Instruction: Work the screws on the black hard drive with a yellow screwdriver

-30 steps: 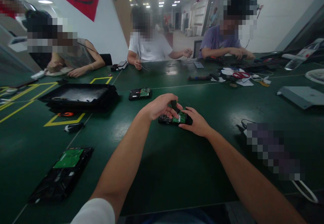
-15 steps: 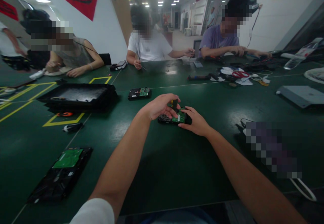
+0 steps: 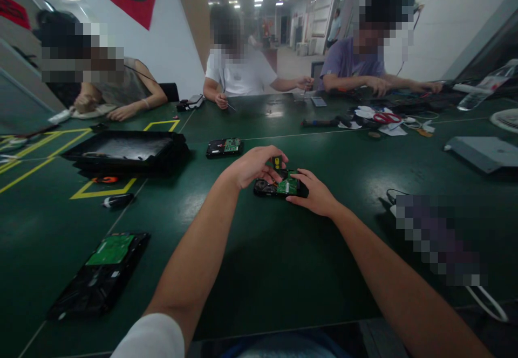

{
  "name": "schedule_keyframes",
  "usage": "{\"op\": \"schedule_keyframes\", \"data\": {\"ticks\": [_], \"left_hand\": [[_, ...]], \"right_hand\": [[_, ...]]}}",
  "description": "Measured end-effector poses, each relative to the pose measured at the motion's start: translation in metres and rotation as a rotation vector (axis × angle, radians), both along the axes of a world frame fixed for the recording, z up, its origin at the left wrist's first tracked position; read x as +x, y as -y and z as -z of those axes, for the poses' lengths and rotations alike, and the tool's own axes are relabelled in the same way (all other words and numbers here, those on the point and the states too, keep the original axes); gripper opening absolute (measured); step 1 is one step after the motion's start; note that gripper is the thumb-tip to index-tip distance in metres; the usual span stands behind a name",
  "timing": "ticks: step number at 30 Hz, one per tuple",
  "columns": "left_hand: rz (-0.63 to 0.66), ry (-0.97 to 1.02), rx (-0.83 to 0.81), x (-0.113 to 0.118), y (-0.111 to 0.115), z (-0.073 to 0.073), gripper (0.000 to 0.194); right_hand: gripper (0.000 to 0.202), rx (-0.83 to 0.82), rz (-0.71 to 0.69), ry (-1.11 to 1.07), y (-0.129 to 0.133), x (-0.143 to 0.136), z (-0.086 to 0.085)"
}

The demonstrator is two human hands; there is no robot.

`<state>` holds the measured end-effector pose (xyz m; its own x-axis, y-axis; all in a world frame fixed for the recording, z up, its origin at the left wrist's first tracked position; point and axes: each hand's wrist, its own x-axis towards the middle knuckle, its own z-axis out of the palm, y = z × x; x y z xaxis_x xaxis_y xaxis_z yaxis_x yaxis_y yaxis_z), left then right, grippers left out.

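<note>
A hard drive (image 3: 265, 187) with its green circuit board (image 3: 287, 186) facing up lies on the table in front of me. My left hand (image 3: 261, 166) is over its far-left part, fingers curled round a short black-and-yellow screwdriver (image 3: 277, 162) held upright. The screwdriver's tip is hidden behind the fingers. With thumb and fingers, my right hand (image 3: 313, 192) grips the drive's right end at its near and far edges.
Another hard drive (image 3: 224, 147) lies beyond my left hand, and a larger one (image 3: 99, 277) at the near left. Black trays (image 3: 125, 150) are stacked at left. A blurred-out object (image 3: 437, 239) and a grey box (image 3: 481, 153) lie right. Several people sit across the table (image 3: 283, 272).
The yellow part of the screwdriver shows more clearly, as if turned in my left hand. My right hand keeps its grip on the drive. The whole view has shifted slightly.
</note>
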<state>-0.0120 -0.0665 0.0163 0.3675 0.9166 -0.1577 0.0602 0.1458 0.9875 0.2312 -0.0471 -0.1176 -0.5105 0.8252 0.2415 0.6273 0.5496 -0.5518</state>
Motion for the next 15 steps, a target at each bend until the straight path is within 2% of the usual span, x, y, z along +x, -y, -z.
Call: {"op": "schedule_keyframes", "data": {"ticks": [6, 15], "left_hand": [[-0.008, 0.068, -0.041, 0.0016, 0.001, 0.0, 0.024], [-0.021, 0.001, 0.025, -0.003, -0.0018, 0.0021, 0.028]], "right_hand": [[0.079, -0.002, 0.0, 0.009, -0.001, 0.0005, -0.0001], [0.078, -0.027, 0.001, -0.007, 0.0014, 0.0004, -0.0017]]}}
